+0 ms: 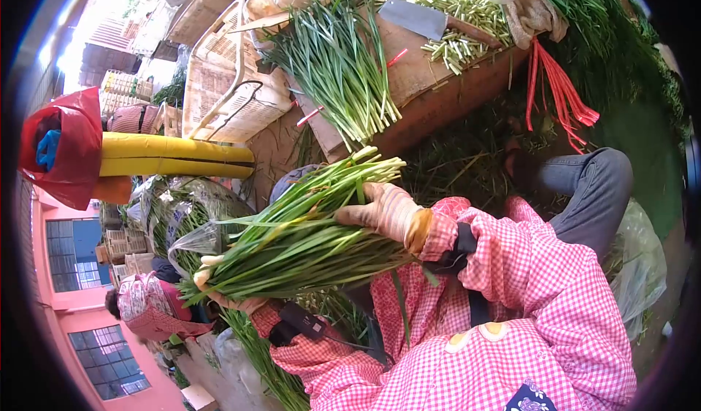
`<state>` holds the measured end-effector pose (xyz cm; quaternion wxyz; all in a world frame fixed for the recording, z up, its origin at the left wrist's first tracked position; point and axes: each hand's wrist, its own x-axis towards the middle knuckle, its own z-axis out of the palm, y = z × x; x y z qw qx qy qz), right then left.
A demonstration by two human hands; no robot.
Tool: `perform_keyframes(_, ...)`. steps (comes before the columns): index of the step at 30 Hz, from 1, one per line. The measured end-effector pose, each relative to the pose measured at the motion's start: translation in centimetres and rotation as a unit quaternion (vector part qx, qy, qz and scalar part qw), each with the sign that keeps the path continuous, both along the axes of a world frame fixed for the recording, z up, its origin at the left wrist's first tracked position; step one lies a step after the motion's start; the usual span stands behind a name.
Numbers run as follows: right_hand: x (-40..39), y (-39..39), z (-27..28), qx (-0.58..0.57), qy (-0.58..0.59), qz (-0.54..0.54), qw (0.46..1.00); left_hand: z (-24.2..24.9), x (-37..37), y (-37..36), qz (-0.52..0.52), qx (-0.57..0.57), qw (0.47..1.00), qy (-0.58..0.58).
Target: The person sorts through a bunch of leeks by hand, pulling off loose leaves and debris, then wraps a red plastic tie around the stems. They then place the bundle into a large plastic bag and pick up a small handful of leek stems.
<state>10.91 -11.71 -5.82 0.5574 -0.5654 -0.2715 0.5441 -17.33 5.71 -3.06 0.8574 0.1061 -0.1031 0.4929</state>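
Observation:
A thick bunch of garlic chives [292, 246], long flat leaves with pale stem ends, is held across the front of my body. My right hand [376, 210], in a light work glove, is closed around it near the stem ends. At the leaf end, my left hand [239, 303] grips the bunch from below, mostly covered by leaves. Beyond the hands, a pile of similar chives [339, 71] lies on a low wooden board [438, 111]. A cleaver [416, 20] with a wooden handle rests there beside many cut stem pieces [467, 5].
Red ties [558, 97] hang from the board's edge near a cloth bundle [533, 15]. Plastic crates [230, 97] and a yellow post [175, 155] stand beyond. More greens [606, 38] are heaped at upper right. Another person [153, 305] is bent over farther off.

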Motion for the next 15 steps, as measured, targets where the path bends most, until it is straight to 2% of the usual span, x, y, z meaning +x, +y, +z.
perform_keyframes(1,0.0,-0.5,0.2,0.036,-0.028,-0.022,0.999,-0.4,-0.7,0.7,-0.006,-0.002,1.000,0.003)
perform_keyframes(2,0.2,-0.6,-1.0,0.089,-0.064,-0.046,0.993,-0.6,-1.2,1.0,0.115,0.034,0.978,0.171)
perform_keyframes(3,1.3,-1.0,-0.9,0.041,-0.025,-0.074,0.996,0.1,-0.7,0.5,0.233,0.066,0.912,0.332)
perform_keyframes(4,2.8,-1.3,-0.8,-0.007,0.011,-0.101,0.995,0.7,-0.3,-0.5,0.218,0.082,0.903,0.361)
perform_keyframes(5,3.9,-1.9,-1.1,-0.002,0.197,-0.154,0.968,2.1,1.1,-1.9,0.203,0.099,0.893,0.390)
perform_keyframes(6,5.0,-2.7,-1.5,0.004,0.377,-0.201,0.904,2.0,1.1,-1.8,0.205,0.091,0.896,0.384)
perform_keyframes(8,7.9,-4.2,-2.4,-0.013,0.421,-0.325,0.847,1.6,0.9,-1.3,0.211,0.074,0.901,0.371)
perform_keyframes(9,10.5,-6.0,-4.4,0.047,0.475,-0.241,0.845,1.3,0.6,-1.4,0.246,0.075,0.875,0.410)
perform_keyframes(10,13.3,-8.2,-7.1,0.106,0.525,-0.156,0.830,1.4,0.5,-1.6,0.208,0.064,0.901,0.375)
perform_keyframes(12,17.8,-12.0,-10.9,0.159,0.463,-0.230,0.841,1.9,0.6,-1.8,0.127,0.043,0.944,0.301)
perform_keyframes(13,17.3,-12.0,-7.3,-0.026,0.253,-0.214,0.943,1.7,0.8,-1.8,0.214,0.029,0.920,0.327)
perform_keyframes(14,16.6,-12.2,-3.8,-0.208,0.022,-0.183,0.961,1.7,0.9,-1.8,0.196,0.011,0.928,0.318)
perform_keyframes(15,15.3,-11.7,-2.1,-0.259,-0.254,0.010,0.932,2.0,0.8,-1.8,0.173,-0.007,0.934,0.314)
